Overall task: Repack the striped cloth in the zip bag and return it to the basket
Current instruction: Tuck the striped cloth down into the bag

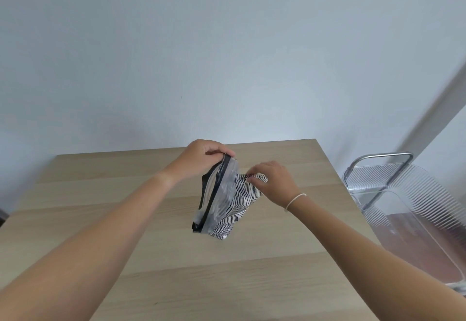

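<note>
Left hand (pixel 201 155) pinches zip bag (pixel 222 194) rim near table (pixel 100 194) far edge; right hand (pixel 273 182) pinches striped cloth (pixel 242 204). Soft, light, probably slippery film; grip the stiff zip strip.

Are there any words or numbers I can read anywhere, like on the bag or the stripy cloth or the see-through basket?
None: no readable text shows in this picture.
zip bag: clear plastic with a black zip strip, no print visible.
striped cloth: only black and white stripes; a small white bit at its bottom edge is too small to read.
basket: ribbed clear plastic, no label visible.
table: plain wood grain.
</note>
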The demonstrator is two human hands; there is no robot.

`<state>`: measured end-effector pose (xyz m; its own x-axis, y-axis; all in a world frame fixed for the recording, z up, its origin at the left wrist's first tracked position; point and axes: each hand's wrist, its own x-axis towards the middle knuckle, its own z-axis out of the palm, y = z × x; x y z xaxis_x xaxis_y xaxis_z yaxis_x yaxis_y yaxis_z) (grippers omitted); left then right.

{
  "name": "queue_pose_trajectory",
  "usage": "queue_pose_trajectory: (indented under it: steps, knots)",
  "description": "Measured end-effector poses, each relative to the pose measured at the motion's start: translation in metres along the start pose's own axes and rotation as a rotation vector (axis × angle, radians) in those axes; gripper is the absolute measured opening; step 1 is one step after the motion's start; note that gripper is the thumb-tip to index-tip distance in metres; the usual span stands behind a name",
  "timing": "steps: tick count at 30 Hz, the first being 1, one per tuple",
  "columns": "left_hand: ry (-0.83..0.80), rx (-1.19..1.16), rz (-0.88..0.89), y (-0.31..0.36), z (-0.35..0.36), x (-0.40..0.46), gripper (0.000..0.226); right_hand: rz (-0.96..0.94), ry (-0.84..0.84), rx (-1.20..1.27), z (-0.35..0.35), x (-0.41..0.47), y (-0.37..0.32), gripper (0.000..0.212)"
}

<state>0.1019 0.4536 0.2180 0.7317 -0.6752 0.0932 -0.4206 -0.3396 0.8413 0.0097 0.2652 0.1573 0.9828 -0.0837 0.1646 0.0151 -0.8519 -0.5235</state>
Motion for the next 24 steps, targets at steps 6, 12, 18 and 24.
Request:
queue_pose_trajectory:
  steps: [6,12,18,24]
  knots:
    - [-0.086,-0.036,-0.070,-0.004,-0.003,-0.004,0.020,0.005,0.027,-0.006,0.006,0.000,0.000,0.017]
    - [0.000,0.093,-0.024,-0.007,0.000,0.000,0.013,0.005,0.062,0.010,0.008,0.001,0.003,0.016]
    - [0.095,0.085,-0.014,-0.007,-0.002,0.002,0.010,0.088,0.090,0.028,0.009,-0.007,0.023,0.014]
    - [0.167,0.102,0.008,-0.010,-0.006,0.004,0.011,0.239,0.110,0.012,0.009,-0.028,0.057,0.014]
